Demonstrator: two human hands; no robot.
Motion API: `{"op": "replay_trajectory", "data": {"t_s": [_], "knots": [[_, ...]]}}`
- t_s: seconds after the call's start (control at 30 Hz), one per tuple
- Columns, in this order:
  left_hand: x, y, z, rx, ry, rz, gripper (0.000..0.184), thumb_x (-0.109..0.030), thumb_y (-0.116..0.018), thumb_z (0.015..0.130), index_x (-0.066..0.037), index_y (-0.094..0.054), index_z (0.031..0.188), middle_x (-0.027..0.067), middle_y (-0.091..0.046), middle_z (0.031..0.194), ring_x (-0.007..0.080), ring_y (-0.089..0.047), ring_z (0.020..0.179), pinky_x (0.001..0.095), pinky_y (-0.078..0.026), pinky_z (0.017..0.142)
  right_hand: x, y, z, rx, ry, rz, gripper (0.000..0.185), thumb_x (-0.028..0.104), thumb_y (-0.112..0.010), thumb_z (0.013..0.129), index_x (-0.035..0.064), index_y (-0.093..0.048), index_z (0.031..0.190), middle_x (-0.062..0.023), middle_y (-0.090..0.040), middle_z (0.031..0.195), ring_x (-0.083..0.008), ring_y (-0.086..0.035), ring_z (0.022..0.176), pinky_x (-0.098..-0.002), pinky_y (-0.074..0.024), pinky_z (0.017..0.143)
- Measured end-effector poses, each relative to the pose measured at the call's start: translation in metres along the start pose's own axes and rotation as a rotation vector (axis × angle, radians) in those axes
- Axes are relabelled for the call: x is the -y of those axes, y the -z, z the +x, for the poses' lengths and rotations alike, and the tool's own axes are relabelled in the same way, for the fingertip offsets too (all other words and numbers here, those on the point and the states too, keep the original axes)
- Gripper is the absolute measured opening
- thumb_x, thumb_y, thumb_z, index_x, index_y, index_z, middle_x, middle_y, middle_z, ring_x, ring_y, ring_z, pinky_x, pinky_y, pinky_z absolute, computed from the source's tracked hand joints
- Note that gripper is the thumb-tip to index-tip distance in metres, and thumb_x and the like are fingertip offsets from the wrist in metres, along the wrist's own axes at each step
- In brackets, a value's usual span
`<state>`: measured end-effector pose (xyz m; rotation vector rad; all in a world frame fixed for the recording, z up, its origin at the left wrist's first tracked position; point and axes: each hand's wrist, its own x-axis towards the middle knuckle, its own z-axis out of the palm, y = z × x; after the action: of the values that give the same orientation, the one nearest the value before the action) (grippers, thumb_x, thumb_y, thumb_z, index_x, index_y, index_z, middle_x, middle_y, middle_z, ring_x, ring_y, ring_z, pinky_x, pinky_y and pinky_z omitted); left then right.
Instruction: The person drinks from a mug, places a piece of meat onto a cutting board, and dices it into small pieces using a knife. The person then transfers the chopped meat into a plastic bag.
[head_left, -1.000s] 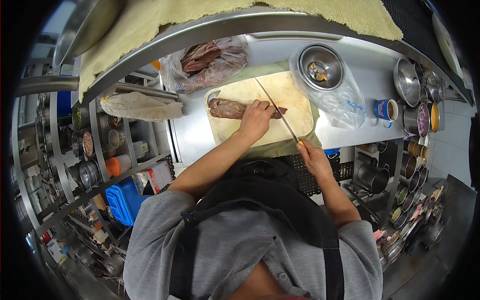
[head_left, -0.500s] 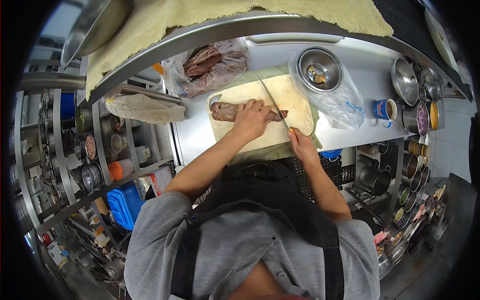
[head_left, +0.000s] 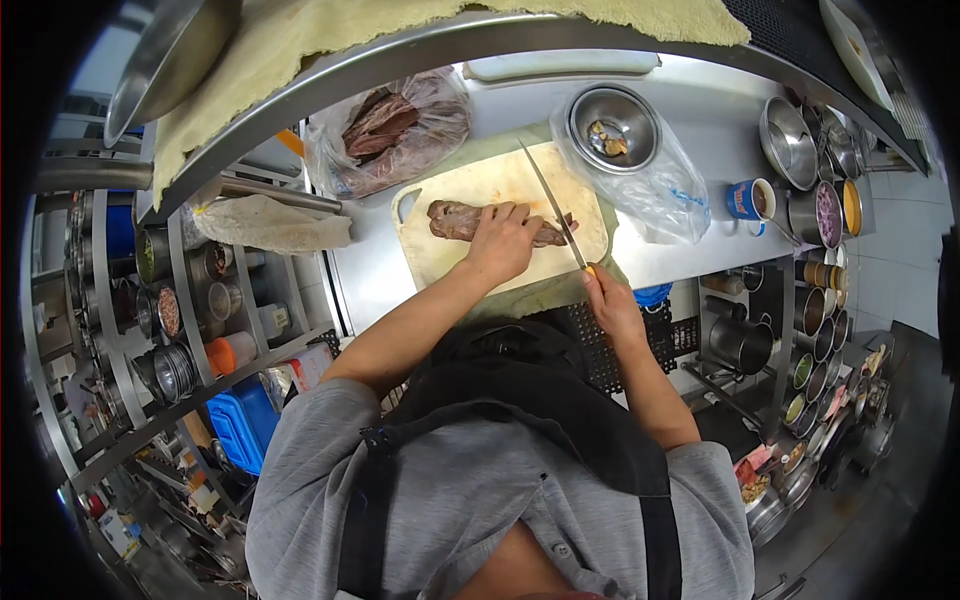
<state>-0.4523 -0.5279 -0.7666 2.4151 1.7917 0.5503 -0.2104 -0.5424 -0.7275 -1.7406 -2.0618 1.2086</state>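
A long piece of dark reddish-brown meat (head_left: 452, 219) lies across the cream cutting board (head_left: 432, 265). My left hand (head_left: 503, 243) presses down on its middle, fingers curled over the top. In my right hand (head_left: 612, 308) is the handle of a long kitchen knife (head_left: 548, 194), its blade pointing away from me. The blade crosses the meat near its right end, just right of my left fingers; a small bit of meat shows beyond it. Whether the edge is inside the meat I cannot tell.
A clear plastic bag (head_left: 440, 128) with more meat stands behind the board to the left. Metal bowls (head_left: 649, 130) holding small scraps rest on another plastic bag (head_left: 650, 205) at right. Further right are a blue cup (head_left: 740, 200) and metal pots. A shelf edge (head_left: 400, 52) spans overhead.
The whole view has shifted, with the counter now further left in it. Relative to the board, the meat, both hands and the knife have moved slightly right. Both grips look the same.
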Motion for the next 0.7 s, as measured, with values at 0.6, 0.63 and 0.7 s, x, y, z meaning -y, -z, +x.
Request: {"op": "replay_trajectory", "data": {"t_s": [0.6, 0.63, 0.7], "knots": [[-0.010, -0.008, 0.007, 0.094, 0.115, -0.194, 0.020, -0.004, -0.061, 0.080, -0.007, -0.068, 0.098, 0.0090, -0.064, 0.097, 0.0307, -0.059, 0.098, 0.0450, -0.048, 0.085, -0.002, 0.013, -0.003, 0.063, 0.100, -0.109, 0.033, 0.033, -0.054, 0.103, 0.0067, -0.062, 0.120, -0.0296, -0.066, 0.086, -0.0482, -0.064, 0.087, -0.0555, -0.0497, 0.072], [-0.011, -0.009, 0.007, 0.076, 0.127, -0.204, 0.020, -0.004, -0.061, 0.080, -0.007, -0.068, 0.098, 0.0091, -0.064, 0.098, 0.0306, -0.059, 0.099, 0.0448, -0.048, 0.085, -0.004, 0.005, 0.006, 0.035, 0.127, -0.096, 0.033, 0.033, -0.053, 0.103, 0.0066, -0.062, 0.120, -0.0300, -0.066, 0.086, -0.0486, -0.064, 0.087, -0.0554, -0.0498, 0.073], [-0.012, -0.010, 0.009, 0.058, 0.131, -0.209, 0.020, -0.004, -0.062, 0.079, -0.007, -0.068, 0.098, 0.0092, -0.064, 0.098, 0.0306, -0.059, 0.099, 0.0447, -0.048, 0.086, -0.002, -0.010, 0.035, 0.046, 0.112, -0.121, 0.033, 0.033, -0.053, 0.103, 0.0065, -0.063, 0.120, -0.0300, -0.066, 0.087, -0.0490, -0.064, 0.087, -0.0553, -0.0500, 0.074]]}}
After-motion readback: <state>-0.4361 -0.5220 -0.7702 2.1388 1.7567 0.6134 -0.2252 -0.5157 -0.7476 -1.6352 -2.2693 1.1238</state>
